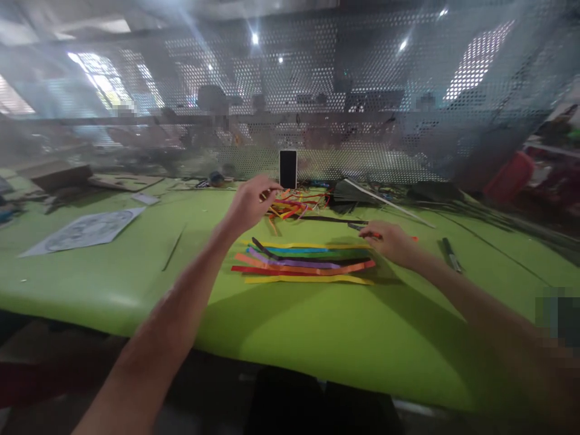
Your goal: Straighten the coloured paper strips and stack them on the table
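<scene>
My left hand (257, 198) is held over the near-left side of a tangled pile of coloured strips (299, 206). Its thumb and fingertips are drawn together; whether a strip is between them I cannot make out. In my right hand (386, 239) is a small tool with grey jaws and orange handles (357, 227), its tip pointing left; whether it is scissors or pliers is unclear. Below and between the hands lies a row of flat strips in yellow, blue, green, black, purple, orange and red (308, 266), roughly parallel. A dark strip (328, 219) stretches from the pile toward the tool.
A phone (288, 169) stands upright behind the pile, before a perforated screen (362, 139). Dark strips (351, 196) lie at the back right, a marker (451, 255) on the right. At left are a printed sheet (86, 231), a thin stick (174, 248) and cardboard (61, 175).
</scene>
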A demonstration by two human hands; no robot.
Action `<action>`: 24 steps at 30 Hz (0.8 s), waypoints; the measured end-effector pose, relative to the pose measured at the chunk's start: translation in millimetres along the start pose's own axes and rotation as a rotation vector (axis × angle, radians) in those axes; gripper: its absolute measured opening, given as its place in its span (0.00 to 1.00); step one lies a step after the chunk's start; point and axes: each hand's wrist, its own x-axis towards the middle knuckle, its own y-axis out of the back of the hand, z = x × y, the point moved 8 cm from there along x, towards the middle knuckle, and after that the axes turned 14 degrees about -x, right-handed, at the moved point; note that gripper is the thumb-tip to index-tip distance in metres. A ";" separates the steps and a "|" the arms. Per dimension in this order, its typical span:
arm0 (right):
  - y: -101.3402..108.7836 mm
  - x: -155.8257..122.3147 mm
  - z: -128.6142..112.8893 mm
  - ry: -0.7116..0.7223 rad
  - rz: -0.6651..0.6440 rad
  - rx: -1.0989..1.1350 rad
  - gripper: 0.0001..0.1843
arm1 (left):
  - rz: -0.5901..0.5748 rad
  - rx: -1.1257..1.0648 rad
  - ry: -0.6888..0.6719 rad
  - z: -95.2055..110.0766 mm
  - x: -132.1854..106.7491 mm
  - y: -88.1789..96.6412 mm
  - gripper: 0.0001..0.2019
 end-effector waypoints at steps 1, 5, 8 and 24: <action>-1.1 -0.4 0.2 0.002 -0.007 -0.011 0.10 | 0.004 -0.002 0.027 -14.1 -5.4 3.2 0.12; -3.5 -1.7 -0.2 0.037 -0.039 -0.023 0.10 | 0.117 -0.075 0.184 -76.7 -33.3 29.7 0.11; -4.5 -1.9 -0.7 0.057 -0.054 -0.013 0.10 | 0.220 -0.188 0.376 -118.4 -54.4 49.2 0.09; -14.3 -1.6 -0.1 0.100 0.021 0.038 0.12 | 0.004 -0.335 0.501 -119.1 -70.3 24.9 0.12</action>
